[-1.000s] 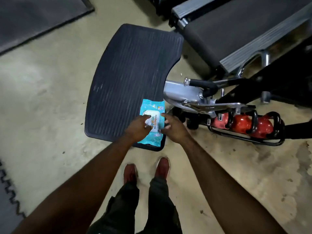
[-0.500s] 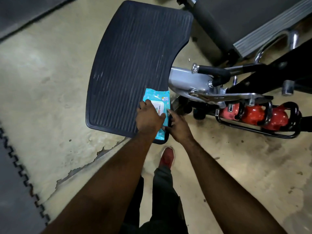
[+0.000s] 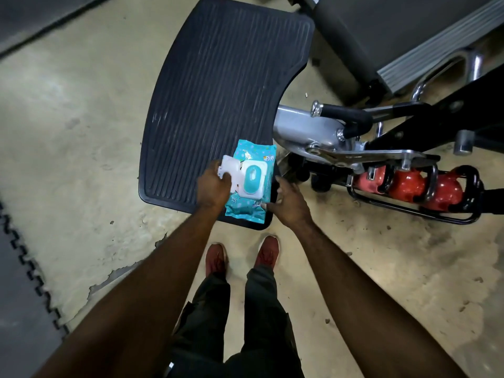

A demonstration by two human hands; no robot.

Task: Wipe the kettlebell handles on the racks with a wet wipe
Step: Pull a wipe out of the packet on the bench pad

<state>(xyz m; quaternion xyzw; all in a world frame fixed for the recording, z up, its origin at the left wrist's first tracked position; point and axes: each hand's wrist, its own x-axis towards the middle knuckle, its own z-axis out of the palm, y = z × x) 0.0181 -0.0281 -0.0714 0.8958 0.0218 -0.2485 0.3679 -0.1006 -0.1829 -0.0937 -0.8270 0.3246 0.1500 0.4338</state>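
A teal wet wipe pack (image 3: 249, 205) lies on the near right corner of a black ribbed platform (image 3: 218, 91). Its white flip lid (image 3: 230, 166) is swung open to the left, baring a teal oval seal. My left hand (image 3: 214, 188) pinches the open lid. My right hand (image 3: 290, 201) holds the pack's lower right edge, fingers curled against it. To the right, three red kettlebells (image 3: 406, 185) with black handles sit in a low black rack (image 3: 450, 218) on the floor.
A silver and black machine frame (image 3: 327, 135) stands between the platform and the rack. A treadmill deck (image 3: 395, 36) lies at the top right. Black interlocking mat (image 3: 16, 309) borders the concrete floor at left. My red shoes (image 3: 242, 256) stand just below the platform.
The pack's white lid, shut before, is now flipped open to the left by my left hand. My right hand has shifted to the pack's lower right edge.
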